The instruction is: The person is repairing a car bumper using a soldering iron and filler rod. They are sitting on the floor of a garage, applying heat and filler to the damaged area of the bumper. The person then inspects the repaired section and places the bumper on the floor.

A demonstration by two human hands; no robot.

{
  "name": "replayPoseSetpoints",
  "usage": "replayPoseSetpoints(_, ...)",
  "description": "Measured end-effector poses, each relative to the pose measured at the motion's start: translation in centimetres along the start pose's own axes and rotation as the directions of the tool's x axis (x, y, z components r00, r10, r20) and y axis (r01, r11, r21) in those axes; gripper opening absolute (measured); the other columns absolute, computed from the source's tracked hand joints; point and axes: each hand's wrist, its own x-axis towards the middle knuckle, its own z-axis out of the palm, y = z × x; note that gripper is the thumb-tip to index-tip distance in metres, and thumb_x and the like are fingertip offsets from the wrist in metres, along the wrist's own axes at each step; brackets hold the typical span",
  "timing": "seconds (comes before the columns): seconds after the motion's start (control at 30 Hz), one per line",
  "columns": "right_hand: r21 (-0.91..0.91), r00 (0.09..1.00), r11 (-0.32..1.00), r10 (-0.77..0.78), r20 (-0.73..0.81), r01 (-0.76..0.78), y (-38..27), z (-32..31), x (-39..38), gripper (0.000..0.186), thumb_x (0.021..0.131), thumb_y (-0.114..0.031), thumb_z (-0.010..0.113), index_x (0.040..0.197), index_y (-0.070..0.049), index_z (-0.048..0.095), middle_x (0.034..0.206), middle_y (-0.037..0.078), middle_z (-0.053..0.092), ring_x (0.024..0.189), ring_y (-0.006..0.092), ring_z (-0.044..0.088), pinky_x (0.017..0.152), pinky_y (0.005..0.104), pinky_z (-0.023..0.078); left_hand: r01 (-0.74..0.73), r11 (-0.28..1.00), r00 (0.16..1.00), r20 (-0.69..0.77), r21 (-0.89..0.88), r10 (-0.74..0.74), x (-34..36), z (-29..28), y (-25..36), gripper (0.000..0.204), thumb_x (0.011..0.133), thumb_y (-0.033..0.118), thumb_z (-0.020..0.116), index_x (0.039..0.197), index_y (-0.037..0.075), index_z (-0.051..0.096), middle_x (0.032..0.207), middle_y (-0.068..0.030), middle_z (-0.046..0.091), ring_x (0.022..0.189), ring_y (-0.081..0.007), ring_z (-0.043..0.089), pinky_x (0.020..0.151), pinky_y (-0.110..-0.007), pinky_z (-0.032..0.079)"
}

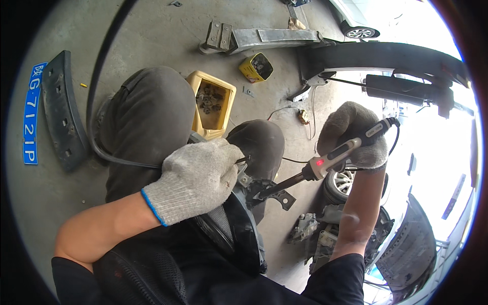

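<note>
My right hand [351, 129], in a grey knit glove, grips a soldering iron [333, 157] with a light grey and black handle and a lit red light. Its dark metal tip reaches down to a black plastic car part [244, 218] lying across my lap, at a mounting tab with a hole [285, 200]. Close to the tip, my left hand [201, 178], gloved with a blue cuff, is closed with a thin black stick [243, 159] poking out from its fingertips. Whether the left palm also presses on the part is hidden.
A yellow container [231, 99] with metal hardware stands beyond my knees, beside a smaller yellow tin [256, 67]. A black curved trim and a blue licence plate [33, 114] lie left. Bumper pieces [386, 56], a wheel [343, 180] and dismantled parts [305, 227] lie right. A cable trails on the floor.
</note>
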Motion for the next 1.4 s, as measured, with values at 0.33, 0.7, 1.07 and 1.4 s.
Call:
replayPoseSetpoints(0.33, -0.068, 0.994, 0.996, -0.056, -0.096, 0.050, 0.6, 0.2, 0.7, 0.035, 0.077, -0.021, 0.081, 0.090, 0.005, 0.062, 0.088, 0.020, 0.069, 0.083, 0.0320, 0.071, 0.075, 0.0431, 0.058, 0.004, 1.000, 1.000, 0.009, -0.005, -0.004, 0.3, 0.1, -0.1, 0.013, 0.089, 0.009, 0.062, 0.098, 0.006, 0.071, 0.092, -0.0153, 0.069, 0.087, -0.0343, 0.069, 0.076, -0.043, 0.056)
replayPoseSetpoints(0.7, -0.101, 0.993, 0.989, -0.109, 0.038, 0.112, -0.1, 1.0, 1.7, 0.036, 0.080, -0.011, 0.080, 0.104, 0.009, 0.062, 0.096, 0.022, 0.073, 0.084, 0.0255, 0.074, 0.072, 0.0354, 0.063, 0.000, 1.000, 1.000, 0.022, -0.018, 0.001, 0.5, 0.0, -0.2, 0.014, 0.089, 0.010, 0.063, 0.099, 0.005, 0.071, 0.094, -0.0156, 0.070, 0.087, -0.0344, 0.069, 0.077, -0.042, 0.056)
replayPoseSetpoints(1.07, -0.071, 0.995, 0.996, -0.067, -0.068, 0.062, 0.3, 1.5, 0.4, 0.041, 0.073, -0.013, 0.087, 0.096, 0.004, 0.057, 0.084, 0.019, 0.068, 0.075, 0.0302, 0.073, 0.065, 0.0388, 0.061, -0.001, 0.999, 1.000, 0.022, -0.032, 0.002, 0.5, 0.1, -0.1, 0.014, 0.089, 0.009, 0.063, 0.099, 0.005, 0.071, 0.093, -0.0153, 0.070, 0.086, -0.0334, 0.069, 0.077, -0.042, 0.056)
replayPoseSetpoints(1.4, -0.254, 0.967, 0.933, -0.244, 0.070, 0.254, -1.7, 1.9, 0.3, 0.042, 0.076, -0.017, 0.084, 0.102, 0.006, 0.060, 0.091, 0.019, 0.069, 0.080, 0.0272, 0.072, 0.071, 0.0371, 0.061, -0.010, 0.999, 1.000, 0.005, -0.042, 0.011, 0.4, 0.3, -0.4, 0.013, 0.089, 0.008, 0.062, 0.098, 0.005, 0.071, 0.093, -0.0151, 0.070, 0.085, -0.0332, 0.069, 0.076, -0.041, 0.056)
